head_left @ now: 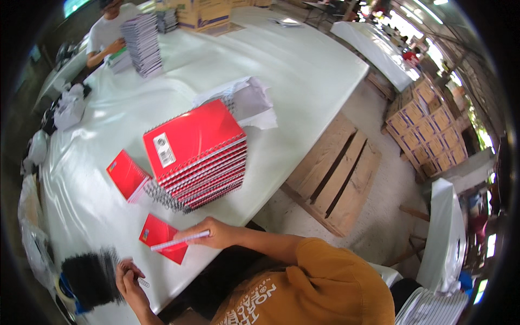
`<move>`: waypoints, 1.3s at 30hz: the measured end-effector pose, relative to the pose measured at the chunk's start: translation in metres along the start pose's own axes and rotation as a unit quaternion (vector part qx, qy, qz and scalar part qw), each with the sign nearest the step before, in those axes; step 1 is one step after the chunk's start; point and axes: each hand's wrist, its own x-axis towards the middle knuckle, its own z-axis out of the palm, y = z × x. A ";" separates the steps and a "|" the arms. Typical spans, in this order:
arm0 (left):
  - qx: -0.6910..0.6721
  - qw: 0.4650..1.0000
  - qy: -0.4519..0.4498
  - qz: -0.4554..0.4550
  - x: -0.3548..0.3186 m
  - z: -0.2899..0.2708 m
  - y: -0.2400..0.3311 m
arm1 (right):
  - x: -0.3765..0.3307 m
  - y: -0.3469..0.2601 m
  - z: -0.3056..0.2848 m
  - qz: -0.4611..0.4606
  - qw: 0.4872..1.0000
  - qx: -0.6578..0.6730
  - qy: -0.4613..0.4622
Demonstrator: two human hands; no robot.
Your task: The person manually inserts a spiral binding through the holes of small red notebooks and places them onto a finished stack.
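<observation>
My right hand (214,234) is closed on the end of a thin notebook (181,241), held edge-up so its pale edge shows. Under it a small red notebook (157,230) lies on the white-covered table. My left hand (130,279) has its fingers curled, with a small spiral wire coil (143,283) showing at them. Beside that hand is a dense black bundle (89,277) of thin strands, perhaps binding coils. Farther off stands a tall stack of red spiral notebooks (197,143), and to its left a smaller red stack (128,176).
Crumpled white paper (254,103) lies behind the tall stack. A person (108,32) sits across the table (303,70) by a tall notebook stack (142,46). Cartons (203,12) stand at the back. On the right are a wooden pallet (338,173) and stacked boxes (428,127).
</observation>
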 end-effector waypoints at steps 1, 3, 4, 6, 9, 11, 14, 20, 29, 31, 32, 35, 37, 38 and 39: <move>0.012 1.000 0.012 -0.012 -0.003 0.012 0.018 | 0.001 -0.002 0.001 0.007 1.000 0.005 -0.002; 0.047 0.995 -0.072 -0.046 -0.004 0.013 0.028 | -0.001 -0.005 -0.004 0.027 0.999 0.024 -0.008; 0.109 0.985 -0.128 -0.044 -0.003 0.018 0.031 | -0.009 -0.005 -0.009 0.031 0.999 0.021 0.016; 0.251 0.939 -0.234 -0.019 -0.008 0.028 0.030 | -0.025 -0.011 -0.019 0.073 0.995 0.022 0.070; 0.505 0.805 -0.297 0.094 -0.027 0.051 0.021 | -0.040 -0.019 -0.038 0.043 0.989 -0.025 0.140; 0.514 0.820 -0.225 0.110 -0.027 0.051 0.001 | -0.042 -0.029 -0.038 0.024 0.989 -0.027 0.146; 0.502 0.847 -0.110 0.138 -0.018 0.047 -0.013 | -0.041 -0.022 -0.033 0.013 0.993 -0.024 0.113; 0.222 0.963 -0.148 0.031 -0.026 0.045 0.001 | -0.027 -0.008 -0.016 0.024 0.999 -0.024 0.001; 0.164 0.973 -0.139 -0.084 -0.026 0.041 0.000 | -0.027 -0.003 -0.017 -0.013 0.999 -0.052 -0.005; 0.080 0.964 -0.151 -0.206 -0.021 0.039 0.008 | -0.026 -0.004 -0.015 -0.024 0.998 -0.057 -0.012; 0.032 0.953 -0.178 -0.241 -0.016 0.035 0.013 | -0.026 -0.005 -0.015 -0.029 0.998 -0.059 -0.015; -0.027 0.947 -0.207 -0.242 -0.006 0.027 0.019 | -0.025 -0.003 -0.014 -0.067 0.994 -0.079 -0.029; 0.049 0.981 -0.159 -0.104 -0.004 0.034 0.019 | -0.025 -0.004 -0.013 -0.054 0.995 -0.078 -0.029; 0.140 0.979 -0.145 0.000 -0.004 0.036 0.019 | -0.025 -0.004 -0.013 -0.048 0.995 -0.077 -0.027; 0.228 0.959 -0.129 0.104 -0.003 0.037 0.021 | -0.025 -0.004 -0.012 -0.046 0.995 -0.081 -0.027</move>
